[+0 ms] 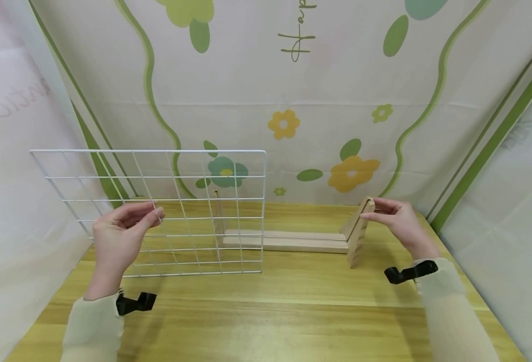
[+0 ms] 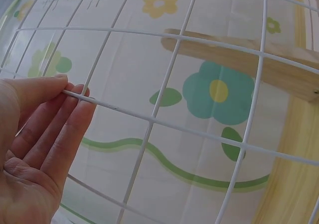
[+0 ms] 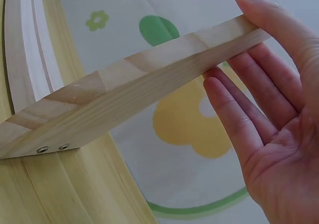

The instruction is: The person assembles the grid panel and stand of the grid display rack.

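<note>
Left grip (image 1: 120,235) pinches the wire grid (image 1: 185,218) near the left end of the wooden stand (image 1: 286,245), whose right upright (image 1: 360,232) the right grip (image 1: 401,222) pinches; grid judged light, stiff, best edge-held.

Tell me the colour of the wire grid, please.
The wire grid is white, clearest in the head view.

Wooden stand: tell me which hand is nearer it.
Right. The right hand grips the wooden stand at its right end; the left hand is apart from it, holding the white wire grid.
</note>
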Tool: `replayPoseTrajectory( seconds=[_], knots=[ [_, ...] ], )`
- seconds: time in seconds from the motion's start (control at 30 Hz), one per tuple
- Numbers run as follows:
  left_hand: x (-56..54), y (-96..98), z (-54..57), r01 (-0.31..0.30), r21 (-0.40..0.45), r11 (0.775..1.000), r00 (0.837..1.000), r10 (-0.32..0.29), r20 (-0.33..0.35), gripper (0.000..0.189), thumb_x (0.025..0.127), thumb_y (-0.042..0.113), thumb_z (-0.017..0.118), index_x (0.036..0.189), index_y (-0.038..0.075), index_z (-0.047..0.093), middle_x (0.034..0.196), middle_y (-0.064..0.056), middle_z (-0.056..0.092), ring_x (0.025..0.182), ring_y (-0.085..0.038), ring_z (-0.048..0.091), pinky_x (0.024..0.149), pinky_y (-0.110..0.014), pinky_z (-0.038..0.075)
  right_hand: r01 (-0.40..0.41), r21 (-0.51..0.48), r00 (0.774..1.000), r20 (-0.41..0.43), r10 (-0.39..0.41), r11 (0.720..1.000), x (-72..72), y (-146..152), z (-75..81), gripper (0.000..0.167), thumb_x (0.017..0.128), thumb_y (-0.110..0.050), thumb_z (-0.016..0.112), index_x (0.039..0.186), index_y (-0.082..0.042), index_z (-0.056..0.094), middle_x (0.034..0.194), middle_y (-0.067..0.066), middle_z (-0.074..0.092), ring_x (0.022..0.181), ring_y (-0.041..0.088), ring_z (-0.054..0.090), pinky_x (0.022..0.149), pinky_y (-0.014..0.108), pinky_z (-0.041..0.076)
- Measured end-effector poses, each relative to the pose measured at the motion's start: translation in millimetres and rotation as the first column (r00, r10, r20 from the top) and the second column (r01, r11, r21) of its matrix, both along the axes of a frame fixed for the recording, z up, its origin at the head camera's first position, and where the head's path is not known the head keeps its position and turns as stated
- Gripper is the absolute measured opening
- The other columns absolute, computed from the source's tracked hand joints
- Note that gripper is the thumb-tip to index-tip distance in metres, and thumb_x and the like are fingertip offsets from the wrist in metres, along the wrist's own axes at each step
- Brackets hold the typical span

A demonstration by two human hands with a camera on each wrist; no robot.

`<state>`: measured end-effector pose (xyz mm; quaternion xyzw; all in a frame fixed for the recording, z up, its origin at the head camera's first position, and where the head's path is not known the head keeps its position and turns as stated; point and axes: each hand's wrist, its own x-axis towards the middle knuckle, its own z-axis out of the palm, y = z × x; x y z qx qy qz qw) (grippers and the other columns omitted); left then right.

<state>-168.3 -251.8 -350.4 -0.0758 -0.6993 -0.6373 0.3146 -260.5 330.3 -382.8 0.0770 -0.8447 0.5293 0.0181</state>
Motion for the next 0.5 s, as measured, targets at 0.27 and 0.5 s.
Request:
replayPoseTrajectory(
  seconds=[0.27,0.5],
  knots=[
    [0.4,-0.5,0.4,-0.02,-0.032,0.999,1.0,0.021,0.015,0.015,0.085,-0.012,0.076,0.1,-0.011,0.074,0.087,-0.007,0.077,0.072,-0.014,0.075,0.067,-0.024,0.061,-0.049,-0.101,0.998,-0.033,0.045,0.994,0.8,-27,-2.3,0.059,0.089,-0.025,0.083,0.139,-0.002,0.061,0.111,-0.005,0.073,0.102,0.01,0.067,0.086,0.018,0.054],
    [-0.6,-2.2,-0.7,-0.042,-0.092,0.995,0.999,0.042,0.003,0.014,0.086,-0.009,0.077,0.1,-0.011,0.074,0.088,-0.005,0.077,0.072,-0.014,0.074,0.069,-0.026,0.061,-0.053,-0.105,0.998,-0.041,0.048,0.993,2.2,-44,-5.0,0.062,0.085,-0.026,0.086,0.137,-0.002,0.063,0.113,-0.001,0.073,0.102,0.013,0.069,0.085,0.022,0.057]
  ],
)
